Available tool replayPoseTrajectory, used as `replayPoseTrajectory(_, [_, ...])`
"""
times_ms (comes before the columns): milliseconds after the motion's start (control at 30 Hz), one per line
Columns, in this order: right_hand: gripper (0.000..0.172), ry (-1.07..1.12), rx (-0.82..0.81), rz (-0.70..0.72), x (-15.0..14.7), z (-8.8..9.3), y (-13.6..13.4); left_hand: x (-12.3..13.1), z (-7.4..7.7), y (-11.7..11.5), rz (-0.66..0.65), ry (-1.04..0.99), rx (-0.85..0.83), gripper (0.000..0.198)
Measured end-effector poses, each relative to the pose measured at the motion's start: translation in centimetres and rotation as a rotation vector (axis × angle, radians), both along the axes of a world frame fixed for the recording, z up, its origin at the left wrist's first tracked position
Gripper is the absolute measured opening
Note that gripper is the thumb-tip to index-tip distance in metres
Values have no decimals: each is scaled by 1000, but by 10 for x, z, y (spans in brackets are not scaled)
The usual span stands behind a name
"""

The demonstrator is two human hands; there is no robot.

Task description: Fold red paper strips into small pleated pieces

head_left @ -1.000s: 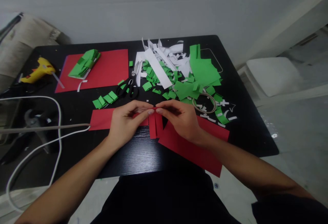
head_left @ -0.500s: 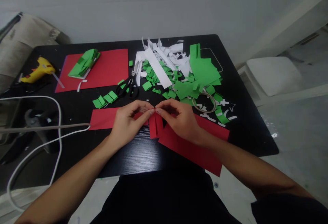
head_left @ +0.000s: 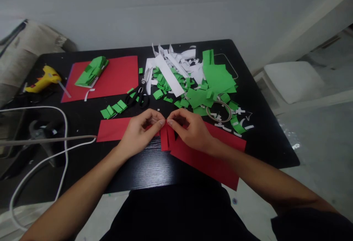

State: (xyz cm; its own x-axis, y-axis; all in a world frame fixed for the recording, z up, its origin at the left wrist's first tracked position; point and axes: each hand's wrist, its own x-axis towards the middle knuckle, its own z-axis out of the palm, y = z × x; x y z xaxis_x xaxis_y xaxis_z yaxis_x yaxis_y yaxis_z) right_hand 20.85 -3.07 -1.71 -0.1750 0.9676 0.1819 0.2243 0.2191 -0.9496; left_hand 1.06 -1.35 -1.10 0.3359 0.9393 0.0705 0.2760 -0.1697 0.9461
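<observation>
My left hand (head_left: 143, 128) and my right hand (head_left: 193, 128) meet at the top end of a narrow folded red paper strip (head_left: 165, 140). Each pinches the strip between thumb and fingertips; its lower end hangs toward me. Beneath my left hand a flat red paper strip (head_left: 111, 130) reaches out to the left. Under my right hand and forearm lies a larger red paper sheet (head_left: 205, 160), slanting toward the table's front edge. My fingertips cover the strip's upper edge.
Black-handled scissors (head_left: 142, 90) lie behind my hands, beside white and green paper scraps (head_left: 171, 73). A tape roll (head_left: 219, 111) sits right. At back left are a red sheet (head_left: 121, 73), a folded green paper bundle (head_left: 92, 71) and a yellow glue gun (head_left: 44, 79). A white cable (head_left: 66, 149) loops left.
My fingertips have drawn slightly apart at the top of the folded red strip. The camera view has shifted a little; the other things lie as before.
</observation>
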Motion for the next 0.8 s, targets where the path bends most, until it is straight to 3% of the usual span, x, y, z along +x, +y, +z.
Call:
replayPoseTrajectory(433, [10,45,-36,51,0,-2,2,1,-3,-1,19,-32,39,12])
replayPoseTrajectory(800, [13,158,-128,31,4,-4,8,1,-1,0,73,-65,-23,14])
